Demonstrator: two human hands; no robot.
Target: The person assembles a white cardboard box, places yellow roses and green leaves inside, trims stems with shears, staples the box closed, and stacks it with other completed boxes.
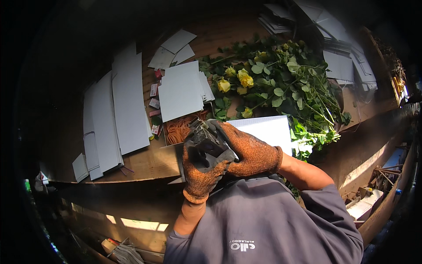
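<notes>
My left hand (pixel 202 171) and my right hand (pixel 250 148), both in orange knitted gloves with dark coated palms, are closed around a worn dark hand tool (pixel 209 142) in front of my chest. The tool has a bare metal end pointing away from me; it may be a stapler, but its lower part is hidden by the gloves. Just beyond the tool lies an open box of orange rubber bands (pixel 179 130). A stack of white cardboard sheets (pixel 263 127) lies beyond my right forearm. Cut yellow roses (pixel 245 79) with long leafy stems spread across the table farther off.
More white cardboard sheets (pixel 181 90) partly cover the rubber-band box. Long white boards (pixel 128 105) lie at left, with several small red-and-white boxes (pixel 154 103) beside them. Further cardboard stacks (pixel 339 66) are at far right. The wooden table's front edge (pixel 148 171) runs before me.
</notes>
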